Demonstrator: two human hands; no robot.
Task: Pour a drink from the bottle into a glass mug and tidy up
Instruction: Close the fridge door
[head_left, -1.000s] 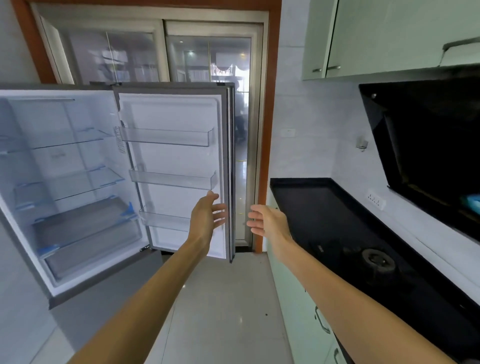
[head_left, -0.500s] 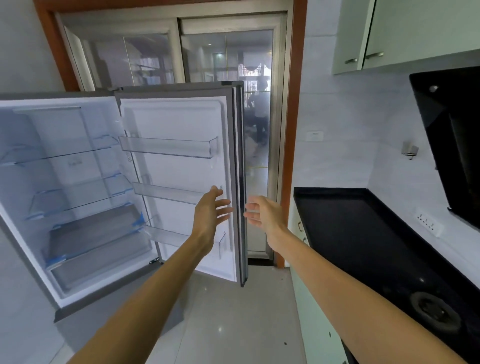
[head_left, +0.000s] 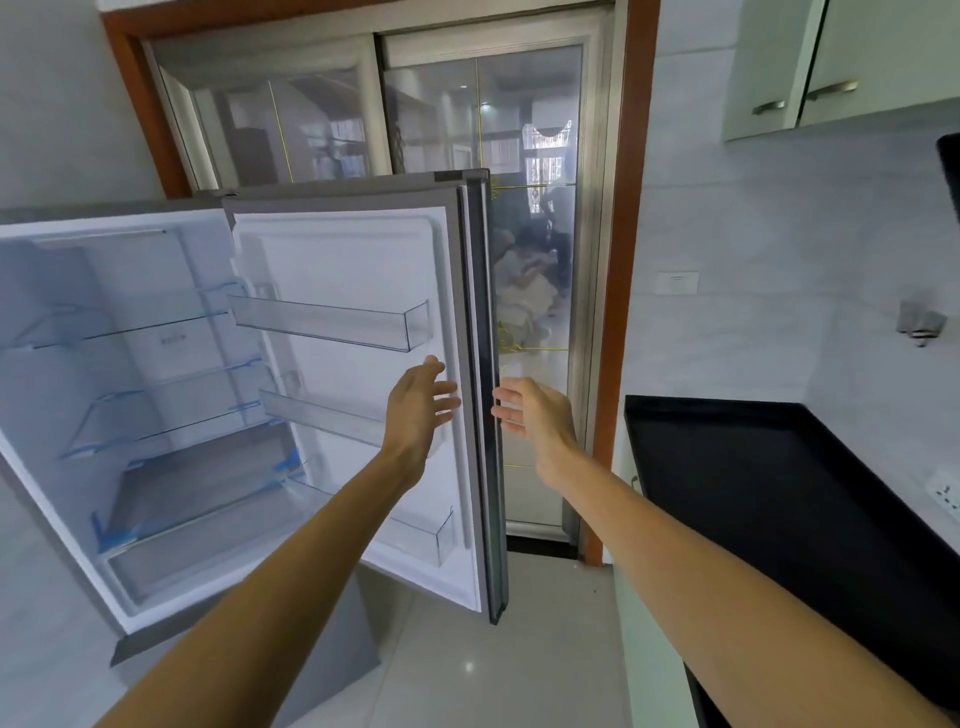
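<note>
The fridge (head_left: 67, 525) stands open at the left, its glass shelves and drawers bare. Its door (head_left: 358, 260) is swung wide and shows me its white inner side with three clear door bins. My left hand (head_left: 418, 408) is open, fingers spread, in front of the door's inner face near its free edge. My right hand (head_left: 535, 415) is open too, just right of the door's dark edge (head_left: 485, 364). Whether either hand touches the door I cannot tell. No bottle or glass mug is in view.
A black countertop (head_left: 779, 493) runs along the right wall, with pale cabinets (head_left: 831, 57) above it. Behind the fridge door is a glass sliding door (head_left: 530, 130) in a brown frame, with people dimly seen beyond. Pale floor tiles (head_left: 498, 649) lie below.
The view has swung left and up, so the stove and hood have left the frame. Both hands stay either side of the door's edge, raised slightly.
</note>
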